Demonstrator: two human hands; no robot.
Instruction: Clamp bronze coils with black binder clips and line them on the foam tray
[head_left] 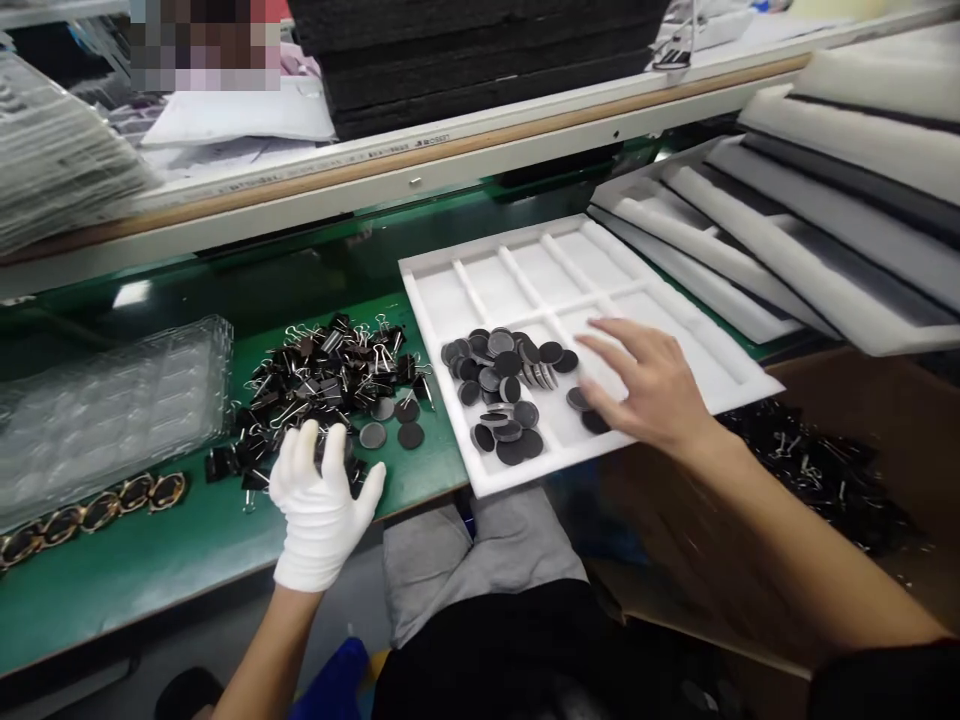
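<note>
My left hand (319,500), in a white glove, lies with its fingers apart at the near edge of a heap of black binder clips (322,375). Its fingertips touch or hover just over the clips; which of the two I cannot tell. My right hand (649,385) is bare and spread above a white foam tray (465,425) divided into compartments. Below its fingers lie a couple of dark round discs (577,398), partly hidden by the hand. More discs (499,370) are piled in the tray's near left part. Several loose discs (410,435) rest on the green table beside the clips.
Clear plastic trays (127,410) are stacked at the left, with a row of gold-rimmed round pieces (101,512) before them. More foam trays (795,210) lean in a stack at the right. A cardboard box (720,570) at lower right holds more clips. A shelf edge (420,175) runs behind.
</note>
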